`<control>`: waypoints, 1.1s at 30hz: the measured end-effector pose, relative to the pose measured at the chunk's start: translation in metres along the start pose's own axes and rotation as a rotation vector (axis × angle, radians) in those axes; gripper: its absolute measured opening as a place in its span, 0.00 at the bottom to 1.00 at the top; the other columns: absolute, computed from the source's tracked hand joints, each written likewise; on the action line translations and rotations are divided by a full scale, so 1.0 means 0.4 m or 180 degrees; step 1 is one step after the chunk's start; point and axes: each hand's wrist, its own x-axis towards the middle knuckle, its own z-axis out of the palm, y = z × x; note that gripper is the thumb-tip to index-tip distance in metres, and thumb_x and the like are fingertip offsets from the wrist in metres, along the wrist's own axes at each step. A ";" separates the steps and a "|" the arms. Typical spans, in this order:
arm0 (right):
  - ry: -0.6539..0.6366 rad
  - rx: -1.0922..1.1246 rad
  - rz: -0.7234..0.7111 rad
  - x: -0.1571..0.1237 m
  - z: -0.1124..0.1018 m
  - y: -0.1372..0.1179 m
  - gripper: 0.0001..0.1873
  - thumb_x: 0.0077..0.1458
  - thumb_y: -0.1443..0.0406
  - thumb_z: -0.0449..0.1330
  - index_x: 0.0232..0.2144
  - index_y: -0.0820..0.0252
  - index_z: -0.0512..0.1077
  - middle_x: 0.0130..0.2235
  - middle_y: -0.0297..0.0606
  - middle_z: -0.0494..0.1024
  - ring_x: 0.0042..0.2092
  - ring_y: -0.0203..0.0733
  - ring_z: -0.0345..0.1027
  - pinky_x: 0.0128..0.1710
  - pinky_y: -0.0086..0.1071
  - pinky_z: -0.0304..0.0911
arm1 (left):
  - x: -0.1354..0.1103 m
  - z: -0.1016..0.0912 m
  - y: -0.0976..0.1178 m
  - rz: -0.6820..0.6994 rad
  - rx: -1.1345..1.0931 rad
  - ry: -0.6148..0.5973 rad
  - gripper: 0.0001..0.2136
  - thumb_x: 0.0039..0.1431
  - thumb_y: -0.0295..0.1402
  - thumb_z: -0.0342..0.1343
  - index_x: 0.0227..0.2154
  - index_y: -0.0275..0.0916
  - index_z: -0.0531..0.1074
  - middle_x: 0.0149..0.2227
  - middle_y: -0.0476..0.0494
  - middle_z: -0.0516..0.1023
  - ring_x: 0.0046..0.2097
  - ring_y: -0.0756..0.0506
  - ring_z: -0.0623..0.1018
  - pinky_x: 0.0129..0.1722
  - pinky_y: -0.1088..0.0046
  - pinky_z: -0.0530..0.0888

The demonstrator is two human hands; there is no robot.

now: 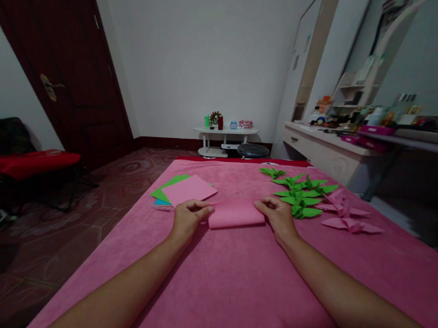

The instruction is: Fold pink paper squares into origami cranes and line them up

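A sheet of pink paper point(236, 215), bent over toward me with a rounded lower edge, lies between my two hands on the pink cloth. My left hand point(189, 218) pinches its left end between thumb and fingers. At the opposite end, my right hand point(278, 214) grips the paper the same way. Just beyond my left hand rests a stack of square paper sheets point(190, 188), pink on top with green and blue showing beneath. Several green paper cranes point(299, 196) sit to the right of my right hand, with pink paper cranes point(352, 224) beside them.
The pink cloth point(237, 292) covers the work surface. Ahead stands a low white shelf point(226, 130) with small items, near a round dark object point(253, 151). A cluttered dresser point(322, 141) is on the right. A red-covered chair point(23, 161) and a door point(67, 71) are left.
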 end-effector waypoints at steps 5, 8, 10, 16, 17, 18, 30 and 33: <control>-0.0003 0.0044 0.0039 0.001 0.000 0.002 0.11 0.37 0.61 0.67 0.22 0.63 0.72 0.21 0.29 0.68 0.24 0.32 0.57 0.25 0.27 0.53 | 0.005 -0.004 -0.005 0.0011 -0.0297 -0.0063 0.17 0.33 0.31 0.68 0.29 0.35 0.72 0.24 0.49 0.75 0.25 0.51 0.73 0.25 0.75 0.69; 0.0002 0.0062 0.0087 0.000 0.001 -0.001 0.11 0.36 0.61 0.67 0.22 0.63 0.72 0.21 0.28 0.68 0.24 0.32 0.57 0.25 0.27 0.52 | 0.006 -0.005 -0.005 -0.0014 -0.0380 -0.0101 0.20 0.32 0.31 0.68 0.33 0.34 0.70 0.26 0.49 0.74 0.25 0.51 0.74 0.26 0.74 0.70; -0.0034 0.0055 0.0087 -0.001 0.001 -0.003 0.12 0.37 0.61 0.67 0.22 0.63 0.72 0.21 0.29 0.68 0.24 0.32 0.57 0.24 0.27 0.52 | 0.004 -0.004 -0.002 -0.0032 -0.0355 -0.0114 0.21 0.32 0.32 0.68 0.33 0.34 0.70 0.26 0.49 0.74 0.25 0.51 0.74 0.26 0.74 0.70; -0.0107 0.0005 0.0065 -0.001 0.001 -0.001 0.12 0.38 0.59 0.66 0.23 0.63 0.72 0.22 0.31 0.69 0.25 0.33 0.58 0.25 0.27 0.53 | -0.001 0.000 0.005 -0.0058 -0.0333 -0.0113 0.21 0.32 0.32 0.68 0.34 0.34 0.70 0.26 0.49 0.75 0.25 0.51 0.73 0.25 0.75 0.69; -0.0109 0.0002 0.0054 0.000 0.000 0.001 0.12 0.38 0.59 0.66 0.23 0.63 0.72 0.22 0.30 0.68 0.25 0.33 0.57 0.25 0.27 0.53 | 0.000 0.000 0.005 -0.0057 -0.0331 -0.0119 0.21 0.32 0.32 0.68 0.34 0.34 0.70 0.26 0.49 0.75 0.25 0.51 0.73 0.25 0.75 0.69; -0.0107 0.0003 0.0044 0.001 0.000 0.002 0.12 0.38 0.59 0.65 0.23 0.63 0.72 0.22 0.30 0.68 0.25 0.33 0.57 0.24 0.27 0.53 | 0.000 0.000 0.005 -0.0060 -0.0329 -0.0118 0.21 0.32 0.32 0.68 0.34 0.34 0.70 0.26 0.49 0.75 0.24 0.51 0.73 0.25 0.75 0.69; -0.0125 -0.0030 0.0034 -0.001 0.000 -0.002 0.13 0.38 0.59 0.66 0.20 0.63 0.69 0.20 0.28 0.64 0.23 0.31 0.54 0.22 0.26 0.49 | -0.001 -0.002 0.004 -0.0057 -0.0264 -0.0111 0.21 0.32 0.32 0.68 0.34 0.34 0.71 0.26 0.49 0.74 0.25 0.51 0.73 0.26 0.75 0.70; -0.0148 -0.0099 -0.0011 0.001 -0.002 0.001 0.13 0.38 0.58 0.65 0.20 0.62 0.69 0.20 0.29 0.65 0.23 0.32 0.55 0.23 0.27 0.51 | 0.000 -0.002 0.004 -0.0106 -0.0250 -0.0078 0.22 0.31 0.33 0.68 0.33 0.34 0.71 0.26 0.48 0.75 0.25 0.50 0.74 0.25 0.74 0.70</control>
